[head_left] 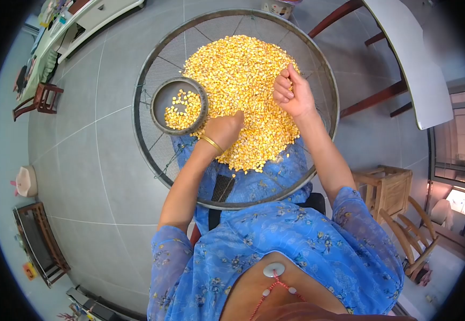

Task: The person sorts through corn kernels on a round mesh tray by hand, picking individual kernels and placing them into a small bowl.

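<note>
A wide round mesh sieve (157, 166) rests over my lap, with a heap of yellow corn kernels (243, 69) on its mesh. At the sieve's left side sits a dark round bowl (160, 101) with some kernels in it. My left hand (225, 131), a gold bangle at its wrist, is at the heap just right of the bowl; its fingers are closed and point down at the corn. My right hand (295, 92) is over the heap's right edge, fingers curled in with the palm side up. What either hand holds is hidden.
A white table (409, 53) with dark red legs stands at the upper right. Wooden chairs (385, 195) are at the lower right. A small red-brown stool (45, 99) and a white cabinet (101, 18) are at the upper left. A patterned bin (279, 7) stands beyond the sieve.
</note>
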A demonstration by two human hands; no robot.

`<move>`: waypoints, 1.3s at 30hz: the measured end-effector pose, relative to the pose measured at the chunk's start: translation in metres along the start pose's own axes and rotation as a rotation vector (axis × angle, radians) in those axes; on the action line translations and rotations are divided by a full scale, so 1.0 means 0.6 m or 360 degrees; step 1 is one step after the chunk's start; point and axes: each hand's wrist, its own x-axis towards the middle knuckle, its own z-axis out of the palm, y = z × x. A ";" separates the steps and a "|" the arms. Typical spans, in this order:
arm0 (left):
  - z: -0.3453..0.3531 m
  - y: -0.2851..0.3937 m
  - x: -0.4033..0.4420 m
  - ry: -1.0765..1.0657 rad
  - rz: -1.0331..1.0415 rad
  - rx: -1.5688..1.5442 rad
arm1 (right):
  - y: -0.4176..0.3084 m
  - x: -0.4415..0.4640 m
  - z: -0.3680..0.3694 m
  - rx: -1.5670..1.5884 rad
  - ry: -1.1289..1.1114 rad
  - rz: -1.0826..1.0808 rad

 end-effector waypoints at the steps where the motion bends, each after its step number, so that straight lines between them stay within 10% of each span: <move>1: 0.001 0.005 0.000 -0.0009 0.0003 0.0003 | -0.002 0.000 -0.004 0.0008 0.0004 -0.0004; 12: 0.044 0.004 0.003 -0.0077 0.0114 0.0288 | -0.003 -0.007 0.007 -0.0251 0.0042 0.0038; 17: 0.036 0.002 0.002 -0.0033 0.0115 0.0238 | 0.002 -0.030 0.039 -0.1666 0.0046 0.0140; 31: 0.046 0.005 0.001 0.0013 0.0164 0.0298 | 0.006 -0.010 -0.001 -0.2027 0.0073 0.0360; 33: 0.032 -0.003 0.004 0.0106 0.0081 0.0114 | 0.024 -0.020 -0.012 -0.3136 -0.0121 -0.0121; 37: -0.013 -0.029 0.006 0.0467 0.0087 -0.0713 | 0.033 -0.054 -0.003 -0.3541 0.0048 0.0252; 39: -0.053 -0.038 -0.001 0.0129 -0.0147 -0.2160 | 0.041 -0.064 -0.002 -0.3624 0.0013 0.0272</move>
